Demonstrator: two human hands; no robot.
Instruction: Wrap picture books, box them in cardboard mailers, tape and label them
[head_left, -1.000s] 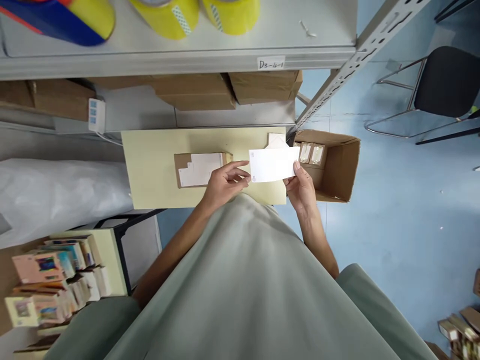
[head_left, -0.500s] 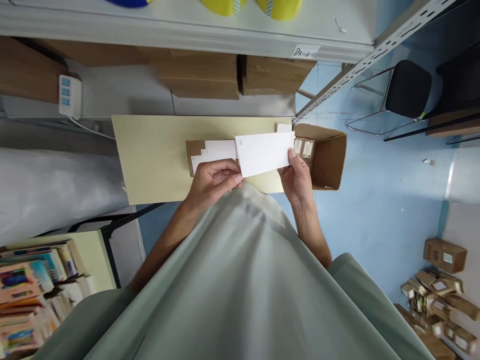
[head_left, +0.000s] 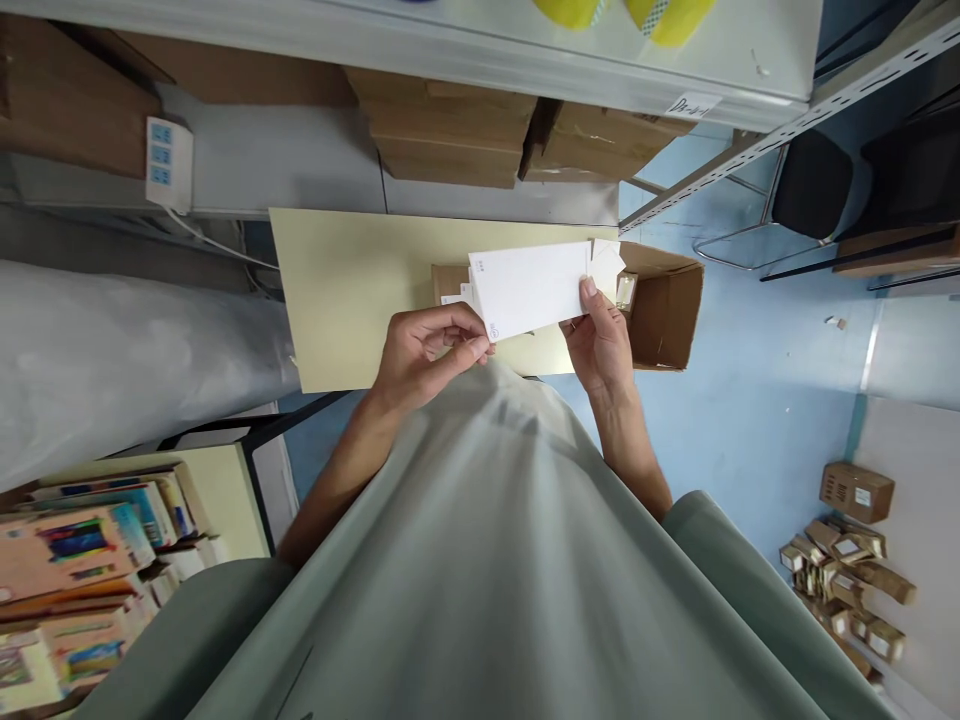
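A white sheet of paper, envelope-sized (head_left: pixel 532 288), is held out in front of my body, with small print at its left corners. My left hand (head_left: pixel 431 350) pinches the lower left corner between thumb and fingers. At the other end, my right hand (head_left: pixel 600 340) grips the right edge, thumb on top and fingers beneath. Below the sheet, a brown cardboard piece (head_left: pixel 446 280) with more white papers on it lies on the pale yellow table (head_left: pixel 345 300), mostly hidden. Another white paper (head_left: pixel 606 262) shows just past the sheet's right end.
An open cardboard box (head_left: pixel 667 310) adjoins the table's right end, small packages inside. A metal shelf (head_left: pixel 465 60) crosses above, with cartons (head_left: pixel 457 125) under it. A power strip (head_left: pixel 169 165) hangs at left. Books (head_left: pixel 82 560) fill the lower left; a chair (head_left: pixel 814 185) stands at right.
The view has shifted, so table and shelf appear further right. The sheet has risen slightly in view, and a printed mark at its lower left corner now shows. Both hands keep their hold.
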